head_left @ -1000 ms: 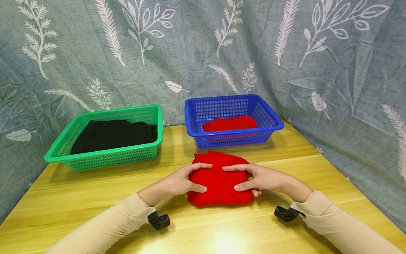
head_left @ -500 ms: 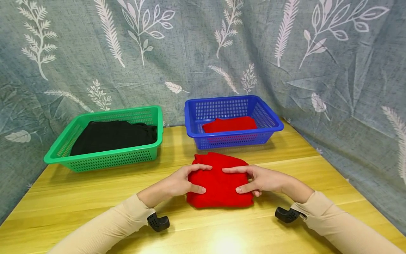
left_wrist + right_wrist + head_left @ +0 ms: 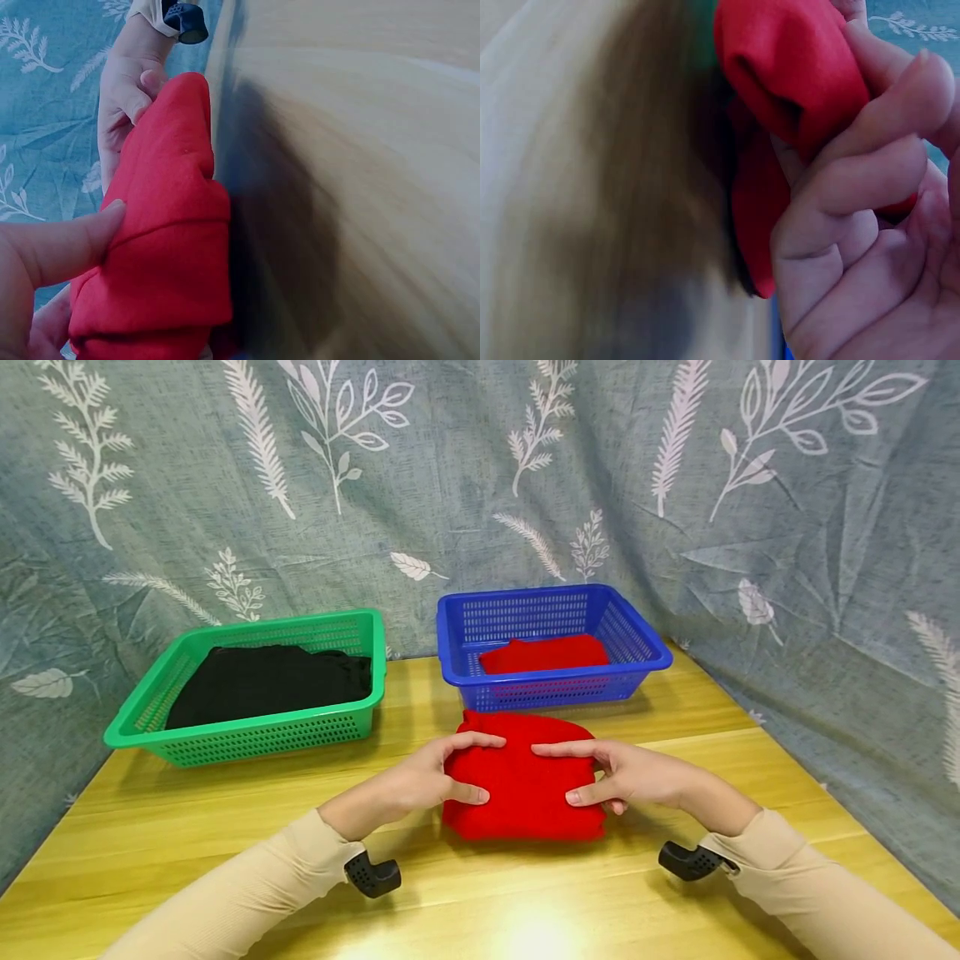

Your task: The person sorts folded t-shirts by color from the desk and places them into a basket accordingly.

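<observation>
A folded red cloth garment [image 3: 525, 789] is held level between both hands, just in front of the blue basket. My left hand [image 3: 435, 777] grips its left side, thumb on top, and my right hand [image 3: 633, 772] holds the right side likewise. Thick rolled layers of the red cloth [image 3: 169, 210] show in the left wrist view, with a shadow on the table apart from it. In the right wrist view, curled fingers [image 3: 855, 180] of the right hand reach under the cloth [image 3: 795, 60], and one fold hangs lower. The remaining left fingers are mostly hidden beneath.
Behind the garment stands a blue basket [image 3: 555, 676] with a folded red cloth [image 3: 547, 653] inside. A green basket [image 3: 258, 741] at the back left holds black folded cloth [image 3: 270, 685]. A patterned grey-blue curtain [image 3: 465, 468] hangs behind the wooden table [image 3: 195, 827].
Both hands have raised the red garment slightly from the table, and it sits a little higher in the head view. The baskets have not moved.
</observation>
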